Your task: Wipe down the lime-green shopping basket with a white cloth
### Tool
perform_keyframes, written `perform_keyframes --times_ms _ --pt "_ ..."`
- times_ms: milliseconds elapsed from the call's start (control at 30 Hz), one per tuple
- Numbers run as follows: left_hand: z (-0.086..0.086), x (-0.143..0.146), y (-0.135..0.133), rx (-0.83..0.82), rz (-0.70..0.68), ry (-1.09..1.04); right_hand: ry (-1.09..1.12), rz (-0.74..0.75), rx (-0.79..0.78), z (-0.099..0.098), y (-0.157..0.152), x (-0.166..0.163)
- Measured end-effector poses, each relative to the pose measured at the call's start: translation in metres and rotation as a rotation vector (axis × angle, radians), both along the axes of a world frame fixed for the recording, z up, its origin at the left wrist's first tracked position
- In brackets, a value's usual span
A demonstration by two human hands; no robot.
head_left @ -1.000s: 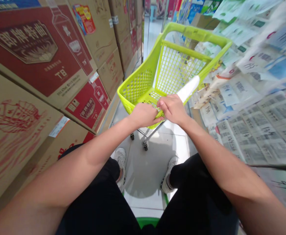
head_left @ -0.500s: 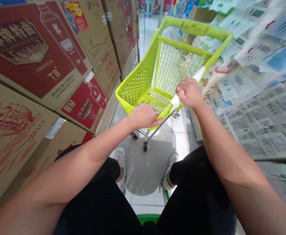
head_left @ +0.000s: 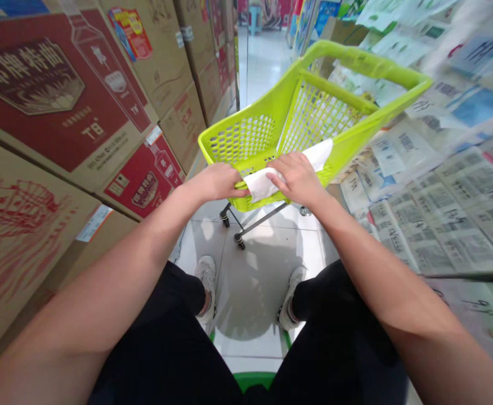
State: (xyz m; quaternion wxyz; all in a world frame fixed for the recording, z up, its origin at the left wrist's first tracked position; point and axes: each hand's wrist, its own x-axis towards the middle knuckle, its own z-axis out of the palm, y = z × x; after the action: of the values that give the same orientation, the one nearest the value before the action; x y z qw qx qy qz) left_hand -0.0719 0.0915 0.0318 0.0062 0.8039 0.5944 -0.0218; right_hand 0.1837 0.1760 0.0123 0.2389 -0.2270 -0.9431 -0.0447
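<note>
A lime-green shopping cart (head_left: 246, 135) stands at an angle in front of me, its basket walls full of holes. My left hand (head_left: 221, 181) is closed around the near left corner of its rim. Farther right on the same rim, my right hand (head_left: 295, 179) is closed over a white cloth (head_left: 258, 185), pressing it against the plastic. The cloth shows on both sides of the right hand, and its left end reaches the left hand's fingertips. Beneath the cart, dark casters (head_left: 238, 241) rest on the floor.
Stacked cardboard cartons (head_left: 115, 140) wall in the left side. On the right, plastic packs with handwritten prices (head_left: 453, 208) fill a shelf close to the cart. My shoes (head_left: 206, 287) are planted on the tiled floor (head_left: 250, 287), and a green seat edge (head_left: 252, 381) shows between my legs.
My right hand has slid left and nearer along the rim with the cloth, closer to my left hand. The left hand has shifted left and up. The cart has swung, its far end rightward.
</note>
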Motion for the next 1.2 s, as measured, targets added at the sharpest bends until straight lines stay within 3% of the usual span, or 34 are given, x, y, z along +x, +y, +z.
perform_keyframes --times_ms 167,233,333,467,567,633,733,900,1033,1200 --pt "0.004 -0.015 0.008 0.013 -0.008 0.030 0.093 -0.247 0.002 0.009 0.065 0.049" --pt "0.003 -0.018 0.010 0.025 -0.013 0.018 0.114 -0.305 0.018 0.011 0.077 0.060" --pt "-0.003 -0.017 0.014 0.052 -0.005 -0.001 0.123 -0.300 0.041 0.006 0.062 0.047" --pt "-0.011 -0.012 0.017 0.102 0.023 -0.086 0.109 -0.111 0.007 -0.009 0.012 -0.004" --pt "-0.012 -0.016 0.019 0.125 0.032 -0.169 0.089 0.003 -0.047 -0.012 -0.006 -0.028" --pt "-0.012 -0.023 0.022 0.103 0.045 -0.170 0.062 0.007 -0.082 -0.008 0.000 -0.024" --pt "-0.012 -0.037 0.024 0.073 0.073 -0.159 0.060 -0.122 -0.080 0.002 0.028 0.003" --pt "-0.015 -0.036 0.019 0.172 0.120 -0.189 0.094 -0.276 0.021 0.008 0.055 0.041" --pt "-0.015 -0.018 0.015 0.187 0.191 -0.164 0.099 -0.236 0.096 -0.007 0.031 0.018" --pt "-0.008 -0.013 0.013 0.176 0.227 -0.241 0.071 -0.076 0.074 -0.018 0.001 -0.020"
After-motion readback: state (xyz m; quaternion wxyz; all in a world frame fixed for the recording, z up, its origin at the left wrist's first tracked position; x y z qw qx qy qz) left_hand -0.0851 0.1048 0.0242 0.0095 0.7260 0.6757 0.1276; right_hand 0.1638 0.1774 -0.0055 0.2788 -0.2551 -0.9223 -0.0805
